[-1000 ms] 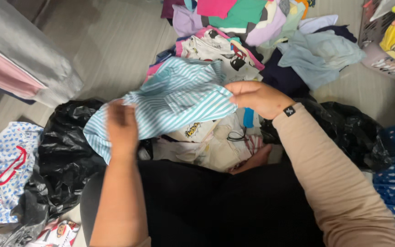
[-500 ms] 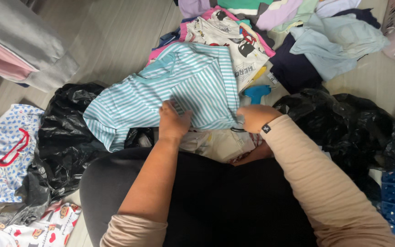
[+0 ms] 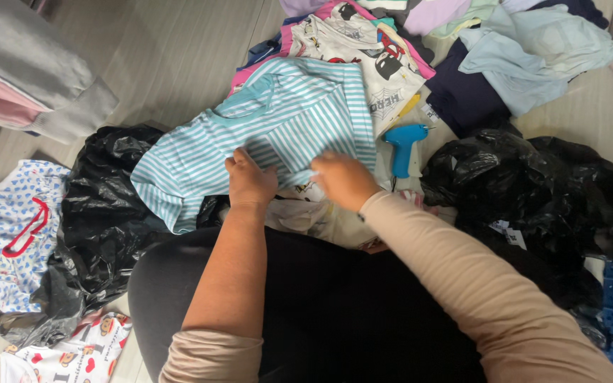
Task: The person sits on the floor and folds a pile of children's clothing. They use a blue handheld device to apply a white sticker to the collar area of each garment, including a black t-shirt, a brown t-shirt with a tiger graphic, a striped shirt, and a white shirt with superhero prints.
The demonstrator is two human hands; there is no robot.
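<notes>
Here the fingers of the left hand (image 3: pixel 250 181) lie curled over the lower hem of a turquoise-and-white striped cotton T-shirt (image 3: pixel 278 128), pressing or pinching the cloth; whether they actually grip a fold cannot be told, since the fingertips are hidden under the knuckles. The right hand (image 3: pixel 345 179) sits just beside it on the same hem, fingers bent down onto the fabric, its hold likewise unclear.

The striped shirt lies spread on a heap of clothes, neckline away from the person, one sleeve draped onto a crumpled black plastic bag (image 3: pixel 101 220) at the left. Just to the right of the right hand rests a bright blue plastic tagging gun (image 3: pixel 402 145) (its nozzle end points toward the person).

The likeliest slip: both hands work only the near hem, so a pull could drag the whole shirt off the pile and bunch it. The sleeve resting on the slick bag might slide off sideways. The right wrist is close to the gun, and a sweep outward could knock it or snag the knit on its tip. Beneath the hem a pale printed garment (image 3: pixel 306 213) could get caught up with the stripes.
</notes>
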